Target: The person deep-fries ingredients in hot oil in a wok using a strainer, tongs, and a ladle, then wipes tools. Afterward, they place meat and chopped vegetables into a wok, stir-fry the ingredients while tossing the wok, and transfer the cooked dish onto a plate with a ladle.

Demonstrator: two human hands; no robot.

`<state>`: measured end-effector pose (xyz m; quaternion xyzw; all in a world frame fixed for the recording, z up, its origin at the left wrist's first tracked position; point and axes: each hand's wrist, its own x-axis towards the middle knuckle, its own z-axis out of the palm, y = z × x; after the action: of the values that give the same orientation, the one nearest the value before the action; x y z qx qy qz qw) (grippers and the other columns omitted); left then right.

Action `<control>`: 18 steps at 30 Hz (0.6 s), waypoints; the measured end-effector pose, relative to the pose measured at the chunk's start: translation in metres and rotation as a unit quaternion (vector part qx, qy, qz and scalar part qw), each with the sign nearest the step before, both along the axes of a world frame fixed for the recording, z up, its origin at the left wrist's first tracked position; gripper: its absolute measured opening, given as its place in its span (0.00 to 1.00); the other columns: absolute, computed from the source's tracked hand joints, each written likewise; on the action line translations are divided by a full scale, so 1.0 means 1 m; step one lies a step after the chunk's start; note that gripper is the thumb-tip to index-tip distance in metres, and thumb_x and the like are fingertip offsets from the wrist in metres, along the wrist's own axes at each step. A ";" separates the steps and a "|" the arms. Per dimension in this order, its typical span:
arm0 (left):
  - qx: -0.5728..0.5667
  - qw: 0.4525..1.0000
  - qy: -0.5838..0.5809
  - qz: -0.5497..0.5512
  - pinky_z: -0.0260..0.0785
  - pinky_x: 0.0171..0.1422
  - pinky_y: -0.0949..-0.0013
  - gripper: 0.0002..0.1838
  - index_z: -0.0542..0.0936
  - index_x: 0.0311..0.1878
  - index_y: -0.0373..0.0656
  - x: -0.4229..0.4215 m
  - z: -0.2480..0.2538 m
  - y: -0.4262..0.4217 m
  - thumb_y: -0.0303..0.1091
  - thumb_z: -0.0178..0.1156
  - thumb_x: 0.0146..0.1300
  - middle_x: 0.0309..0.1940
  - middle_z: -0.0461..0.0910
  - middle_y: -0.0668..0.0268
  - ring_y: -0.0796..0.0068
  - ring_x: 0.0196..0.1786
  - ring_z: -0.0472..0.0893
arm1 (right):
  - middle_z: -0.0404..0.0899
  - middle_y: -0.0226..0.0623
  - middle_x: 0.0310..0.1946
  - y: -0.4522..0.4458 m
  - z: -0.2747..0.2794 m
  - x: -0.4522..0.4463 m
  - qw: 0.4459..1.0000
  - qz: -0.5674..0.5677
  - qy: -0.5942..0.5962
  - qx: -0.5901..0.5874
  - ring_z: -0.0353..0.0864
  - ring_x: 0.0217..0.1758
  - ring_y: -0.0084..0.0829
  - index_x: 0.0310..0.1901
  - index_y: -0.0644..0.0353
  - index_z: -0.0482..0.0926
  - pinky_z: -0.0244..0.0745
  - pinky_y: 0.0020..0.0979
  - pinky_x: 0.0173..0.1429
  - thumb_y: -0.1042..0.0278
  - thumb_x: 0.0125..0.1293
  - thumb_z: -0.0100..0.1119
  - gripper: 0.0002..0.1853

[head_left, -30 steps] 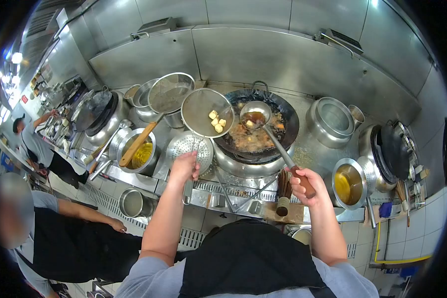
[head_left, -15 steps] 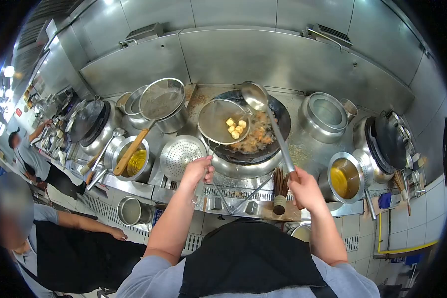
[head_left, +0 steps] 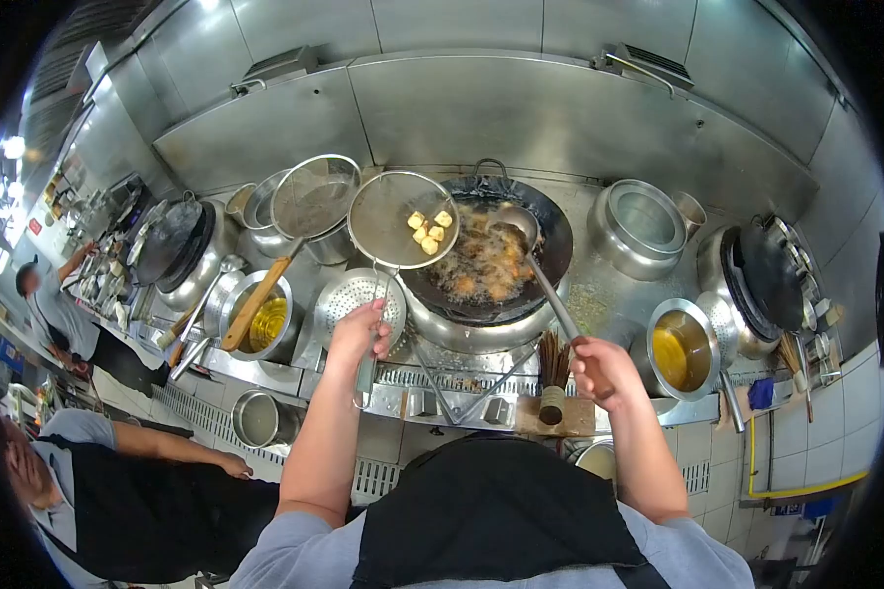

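Wok (head_left: 556, 241): browned food (head_left: 486, 270) bubbling inside. Strainer (head_left: 376, 221) was over the wok 0.5 s ago; now shifted out between 9 and 10 o'clock, overlapping only the left rim in this view. Ladle (head_left: 550, 289) was raised near the far rim 0.5 s ago; bowl now down in the food, between 1 and 2 o'clock from the wok's middle. Judged: the ladle is working the food while the strainer holds its load aside. Left hand (head_left: 357, 334) closed round the strainer's handle; right hand (head_left: 606, 371) curled round the ladle's grip. Load: 5 pale cubes (head_left: 435, 234) on the mesh, off centre toward 4 o'clock. Surroundings, clocked from the wok: co-worker (head_left: 147, 501) at 8, well apart; nested pots (head_left: 629, 261) at 3; oil pot (head_left: 643, 368) at 4; spare strainer (head_left: 309, 191) beyond the held strainer; skimmer (head_left: 342, 294) at 8, partly hidden by the left hand; brush (head_left: 554, 365) at 5, near the right hand. In the way: the spare strainer crowds the strainer's left edge; contact cannot be told.
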<state>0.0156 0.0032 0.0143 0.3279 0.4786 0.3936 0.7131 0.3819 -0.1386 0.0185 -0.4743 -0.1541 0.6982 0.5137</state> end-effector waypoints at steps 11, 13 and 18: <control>-0.002 0.996 0.089 -0.031 0.59 0.19 0.71 0.25 0.65 0.64 0.38 0.019 -0.022 -0.009 0.30 0.50 0.63 0.20 0.72 0.67 0.78 0.14 0.66 | 0.70 0.34 0.21 -0.017 0.039 -0.004 0.994 -0.013 0.102 0.027 0.65 0.11 0.24 0.52 0.66 0.69 0.57 0.24 0.11 0.69 0.62 0.50 0.17; -0.009 0.996 0.084 -0.029 0.59 0.19 0.70 0.23 0.66 0.63 0.37 0.031 -0.026 -0.009 0.30 0.50 0.64 0.21 0.72 0.67 0.78 0.14 0.66 | 0.71 0.34 0.21 -0.018 0.041 -0.009 0.998 0.002 0.047 0.047 0.66 0.12 0.24 0.48 0.66 0.69 0.60 0.24 0.13 0.70 0.62 0.50 0.14; -0.028 0.997 0.024 -0.071 0.56 0.21 0.72 0.17 0.67 0.57 0.41 0.049 -0.032 -0.007 0.30 0.49 0.65 0.22 0.70 0.67 0.79 0.16 0.65 | 0.71 0.32 0.20 -0.008 0.030 -0.024 0.968 0.040 -0.231 0.088 0.69 0.14 0.23 0.42 0.64 0.73 0.64 0.24 0.15 0.72 0.60 0.52 0.09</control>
<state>0.0651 -0.0033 -0.0177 0.3501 0.4820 0.3204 0.7365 0.3580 -0.1471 0.0481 -0.5690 -0.3479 0.5737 0.4755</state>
